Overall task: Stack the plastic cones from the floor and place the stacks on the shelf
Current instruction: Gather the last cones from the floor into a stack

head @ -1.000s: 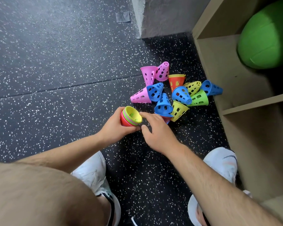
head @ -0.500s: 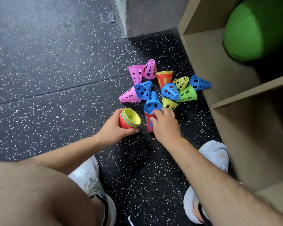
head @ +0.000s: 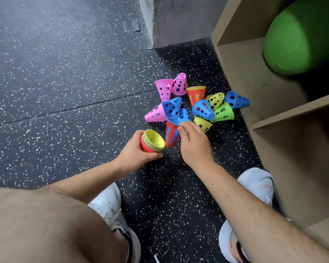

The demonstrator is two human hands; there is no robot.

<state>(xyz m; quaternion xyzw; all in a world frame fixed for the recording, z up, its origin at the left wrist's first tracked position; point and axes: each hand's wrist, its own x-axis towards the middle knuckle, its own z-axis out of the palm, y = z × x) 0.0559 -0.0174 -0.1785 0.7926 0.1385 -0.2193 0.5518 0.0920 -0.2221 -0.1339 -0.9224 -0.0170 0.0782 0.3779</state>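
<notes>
While L hand (head: 135,151) is gripping nested stack (head: 152,141) in head view (red outside, yellow inside, wide end up), R hand (head: 195,147) is pinching blue rim of red cone w/ blue liner (head: 171,136), thumb + fingertips curled on it, just beside stack. Other loose cones (head: 203,109) lying just beyond R fingertips. Shelf (head: 251,78) sitting further R of that hand, no stacks visible on it. Cones prob. light, thin, perforated, springy. Taking by rim looking best; walls likely flexing, nested ones maybe sticking.
</notes>
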